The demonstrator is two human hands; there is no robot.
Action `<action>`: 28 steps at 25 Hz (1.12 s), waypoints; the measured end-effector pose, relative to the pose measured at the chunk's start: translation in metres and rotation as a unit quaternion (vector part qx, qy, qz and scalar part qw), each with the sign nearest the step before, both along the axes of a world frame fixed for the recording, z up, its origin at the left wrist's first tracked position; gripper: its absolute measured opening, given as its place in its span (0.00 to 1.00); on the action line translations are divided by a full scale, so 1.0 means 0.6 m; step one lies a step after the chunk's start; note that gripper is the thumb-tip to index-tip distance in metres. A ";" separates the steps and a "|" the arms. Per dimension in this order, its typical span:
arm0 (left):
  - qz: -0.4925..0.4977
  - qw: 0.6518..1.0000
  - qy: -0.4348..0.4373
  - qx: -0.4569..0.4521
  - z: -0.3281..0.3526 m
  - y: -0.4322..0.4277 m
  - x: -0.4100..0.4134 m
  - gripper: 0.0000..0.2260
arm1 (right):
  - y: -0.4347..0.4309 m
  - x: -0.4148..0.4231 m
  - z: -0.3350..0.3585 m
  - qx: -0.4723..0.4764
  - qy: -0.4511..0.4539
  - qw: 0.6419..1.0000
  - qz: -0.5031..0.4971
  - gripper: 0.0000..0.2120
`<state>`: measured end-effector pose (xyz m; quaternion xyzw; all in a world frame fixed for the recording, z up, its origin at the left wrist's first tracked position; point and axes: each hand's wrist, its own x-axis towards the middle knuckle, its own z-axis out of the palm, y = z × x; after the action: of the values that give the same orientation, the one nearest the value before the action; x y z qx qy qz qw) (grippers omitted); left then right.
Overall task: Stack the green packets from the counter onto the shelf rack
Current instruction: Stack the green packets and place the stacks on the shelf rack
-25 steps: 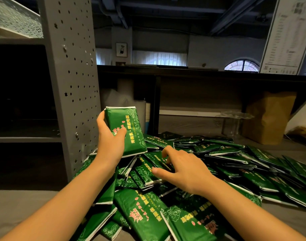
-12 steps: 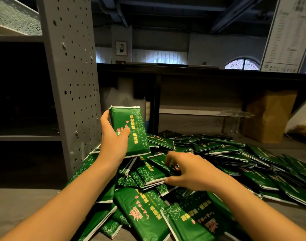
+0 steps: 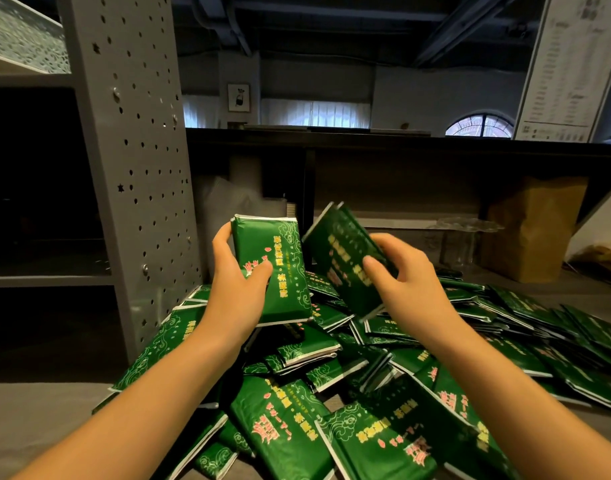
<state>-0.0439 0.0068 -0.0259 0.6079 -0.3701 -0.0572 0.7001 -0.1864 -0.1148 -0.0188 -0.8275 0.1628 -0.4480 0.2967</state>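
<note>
The green packets [image 3: 283, 420] lie in a loose, overlapping heap on the grey counter [image 3: 37, 410], spreading from the foot of the shelf rack [image 3: 134, 168] far out to the right, and two bundles are lifted clear above the heap. The left hand [image 3: 234, 289] grips an upright bundle [image 3: 269, 268], thumb laid across its printed face and fingers wrapped round its left edge; its thick top edge suggests more than one packet, though the count cannot be told. The right hand [image 3: 401, 282] pinches a tilted packet [image 3: 342, 258], thumb on the face and fingers curled over its far side, its upper corner just beside the upright bundle; whether the two touch cannot be told. The step in hand looks like gathering: the tilted packet is being brought over to join the bundle before anything goes to the rack. The next move calls for squaring that packet upright, sliding it flush against the bundle's face, and letting the left thumb lift and re-clamp over it. The rack's lower shelf [image 3: 47, 281] sits in shadow to the left, so nothing stacked there can be made out. A brown paper bag [image 3: 532, 233] and a clear glass stand [image 3: 467, 230] sit at the back right, well apart from the hands.
</note>
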 end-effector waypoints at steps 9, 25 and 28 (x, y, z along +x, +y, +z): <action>-0.065 0.993 0.093 -0.027 -0.001 -0.002 -0.028 0.19 | 0.028 0.029 -0.027 0.153 -0.082 0.975 0.142 0.27; -0.015 0.998 -0.021 -0.058 -0.006 -0.003 -0.007 0.22 | 0.039 0.044 -0.050 0.145 -0.008 0.984 0.108 0.22; 0.008 0.998 -0.025 -0.049 0.000 0.002 0.028 0.23 | 0.024 0.038 -0.052 0.055 0.074 0.994 0.055 0.17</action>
<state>-0.0272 0.0079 -0.0258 0.5772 -0.3850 -0.0188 0.7199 -0.1635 -0.1007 -0.0503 -0.8484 0.1625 -0.3590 0.3533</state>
